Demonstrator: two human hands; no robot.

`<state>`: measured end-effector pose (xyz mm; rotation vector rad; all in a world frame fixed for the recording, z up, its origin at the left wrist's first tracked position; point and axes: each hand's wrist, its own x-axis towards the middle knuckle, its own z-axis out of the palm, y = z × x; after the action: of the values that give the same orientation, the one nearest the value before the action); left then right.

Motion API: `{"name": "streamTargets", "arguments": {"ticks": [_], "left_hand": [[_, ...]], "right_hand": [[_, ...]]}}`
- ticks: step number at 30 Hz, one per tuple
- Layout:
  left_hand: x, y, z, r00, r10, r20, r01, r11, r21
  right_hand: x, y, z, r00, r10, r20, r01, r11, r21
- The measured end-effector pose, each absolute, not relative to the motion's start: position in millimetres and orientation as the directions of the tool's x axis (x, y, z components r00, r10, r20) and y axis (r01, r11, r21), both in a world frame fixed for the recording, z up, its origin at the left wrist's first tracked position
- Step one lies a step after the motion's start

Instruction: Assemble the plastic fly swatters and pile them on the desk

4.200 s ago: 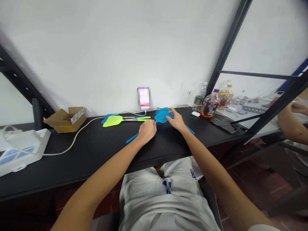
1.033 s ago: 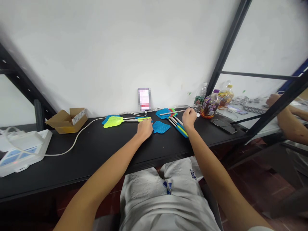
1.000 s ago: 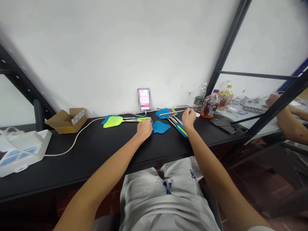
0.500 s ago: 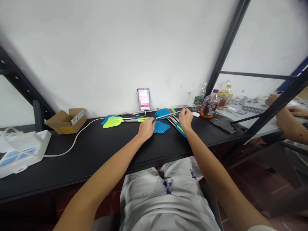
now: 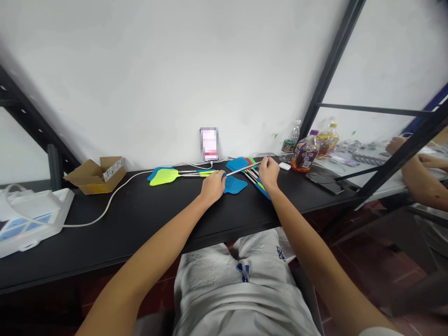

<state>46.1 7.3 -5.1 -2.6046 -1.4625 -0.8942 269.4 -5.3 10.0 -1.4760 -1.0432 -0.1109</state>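
Observation:
My left hand (image 5: 213, 185) rests closed on the black table (image 5: 147, 219), its fingertips pinching the near edge of a loose blue swatter head (image 5: 235, 185). My right hand (image 5: 269, 172) is closed on a thin metal rod (image 5: 243, 168), whose tip points at the blue head and my left hand. Under my right hand lies a pile of swatter handles (image 5: 258, 183), with more blue swatter heads (image 5: 238, 164) behind it. A yellow-green fly swatter (image 5: 168, 176) lies to the left over a blue one (image 5: 156, 171).
A phone (image 5: 209, 143) leans on the wall, its white cable (image 5: 112, 198) running left to a white box (image 5: 30, 215). An open cardboard box (image 5: 94, 174) stands at left. Bottles (image 5: 305, 152), a white earbud case (image 5: 284, 165) and a dark phone (image 5: 325, 182) sit at right. Another person's arms (image 5: 420, 173) show far right.
My right hand has brought the metal rod from near the bottles leftward, so its tip now meets the loose blue head. My left hand shifted slightly right onto that head.

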Motion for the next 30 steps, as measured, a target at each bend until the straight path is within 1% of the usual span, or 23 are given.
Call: {"name": "streamTargets", "arguments": {"ticks": [10,15,24,27,30], "left_hand": [[46.4,6.8,-4.7,0.417,0.777,0.471,0.780,-0.572,0.253],[46.3,5.2,-2.4,0.441,0.744,0.502,0.746,-0.615,0.257],[48.0,1.0,-0.6,0.477,0.713,0.514,0.720,-0.652,0.238],[48.4,0.8,-0.5,0.492,0.693,0.527,0.688,-0.680,0.252],[48.8,0.3,-0.2,0.507,0.686,0.521,0.643,-0.704,0.301]], "right_hand": [[268.7,-5.9,10.9,0.594,0.500,0.631,0.645,0.174,-0.744],[271.3,-3.7,9.0,0.611,0.492,0.621,0.629,0.176,-0.757],[273.0,-4.0,8.7,0.644,0.447,0.620,0.619,0.170,-0.766],[274.3,-3.2,8.5,0.659,0.433,0.615,0.614,0.162,-0.773],[274.9,-2.8,8.7,0.666,0.421,0.616,0.614,0.160,-0.773]]}}
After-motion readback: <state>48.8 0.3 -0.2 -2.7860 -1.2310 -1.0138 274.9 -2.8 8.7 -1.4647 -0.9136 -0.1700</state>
